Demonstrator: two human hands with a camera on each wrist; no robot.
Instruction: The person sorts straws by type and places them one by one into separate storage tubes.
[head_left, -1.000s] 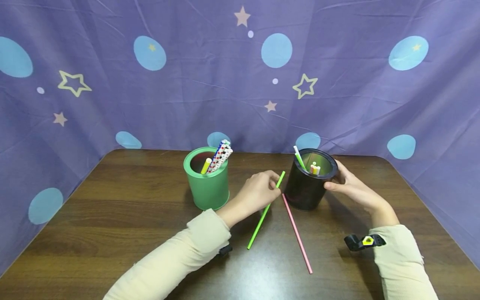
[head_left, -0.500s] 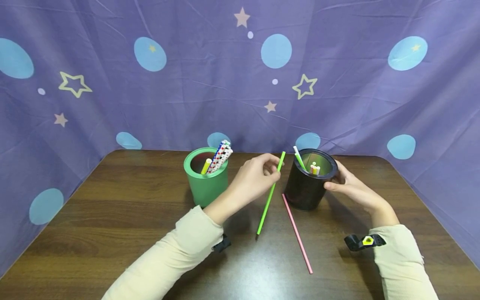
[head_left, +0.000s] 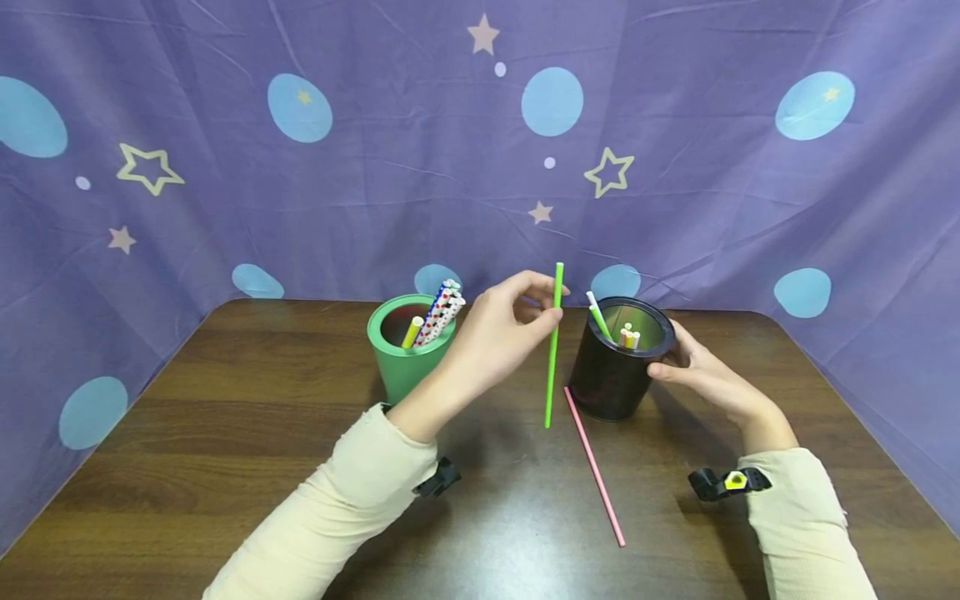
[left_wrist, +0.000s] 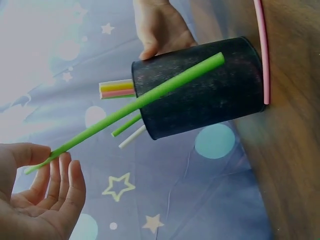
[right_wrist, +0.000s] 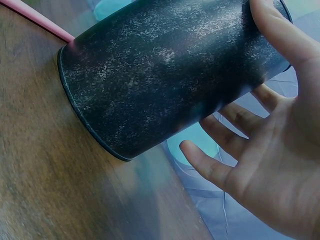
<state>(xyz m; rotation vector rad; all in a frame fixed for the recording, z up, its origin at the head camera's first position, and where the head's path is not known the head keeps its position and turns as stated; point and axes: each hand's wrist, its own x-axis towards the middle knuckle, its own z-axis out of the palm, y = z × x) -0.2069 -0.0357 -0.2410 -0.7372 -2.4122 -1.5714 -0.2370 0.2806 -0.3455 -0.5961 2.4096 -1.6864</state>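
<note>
My left hand (head_left: 495, 333) pinches a green straw (head_left: 553, 367) near its upper end, between thumb and fingers. The straw hangs nearly upright above the table, just left of a black can (head_left: 611, 383). In the left wrist view the green straw (left_wrist: 120, 114) crosses in front of the can, with its far end free. My right hand (head_left: 708, 383) holds the can's right side near the rim. The right wrist view has the thumb on one side of the can (right_wrist: 160, 75) and fingers on the other. Several straws (left_wrist: 116, 89) stick out of the can's mouth.
A pink straw (head_left: 595, 471) lies on the brown wooden table (head_left: 225, 467), one end close to the black can's base. On the left stands a green can (head_left: 405, 371) with patterned straws (head_left: 442, 317) and a yellow straw (head_left: 412, 332). A purple curtain (head_left: 420, 208) hangs behind.
My left hand has risen with the green straw, lifting it off the table and turning it from slanted to nearly upright. The right hand and black can have stayed in place.
</note>
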